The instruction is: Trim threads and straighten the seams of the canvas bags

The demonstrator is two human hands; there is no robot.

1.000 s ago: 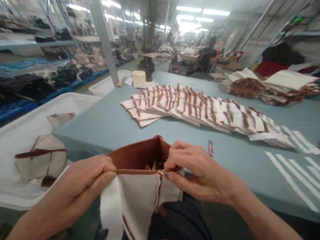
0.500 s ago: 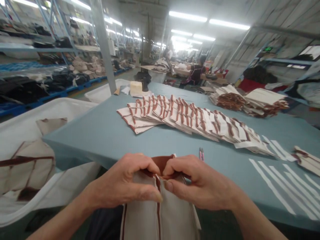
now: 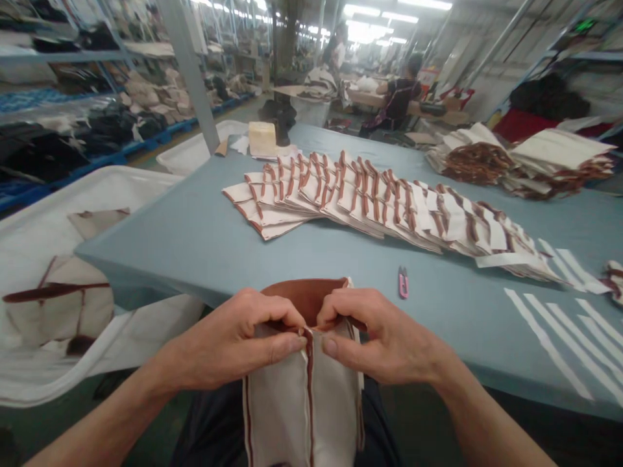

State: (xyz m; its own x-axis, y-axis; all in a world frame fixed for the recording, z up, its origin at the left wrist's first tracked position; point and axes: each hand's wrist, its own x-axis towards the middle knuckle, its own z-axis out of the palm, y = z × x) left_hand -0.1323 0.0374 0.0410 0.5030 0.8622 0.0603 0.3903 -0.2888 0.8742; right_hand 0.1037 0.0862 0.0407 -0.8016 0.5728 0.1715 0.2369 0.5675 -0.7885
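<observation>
A cream fabric bag piece [image 3: 280,402] with brown seams hangs over my lap, its brown-lined mouth facing up. My left hand [image 3: 260,337] pinches the top edge just left of the middle seam, thumb outside and fingers inside the mouth. On the other side of that seam, my right hand [image 3: 374,334] pinches the same edge in a like way. The fingertips lie close together at the seam and partly hide the edge. Pink-handled thread snips [image 3: 403,283] lie on the table beyond my right hand.
Overlapping cream pieces with brown edging [image 3: 341,194] fan across the blue-green table [image 3: 160,240]. White strips [image 3: 549,344] lie at the right, and stacked pieces [image 3: 479,155] at the back right. A white bin [image 3: 141,188] with fabric pieces stands at the left. A person [image 3: 402,97] sits farther back.
My view has tilted down, so the table sits higher in it. The bag's mouth shows wider. My left thumb has shifted up to the edge at the seam; both hands keep their hold.
</observation>
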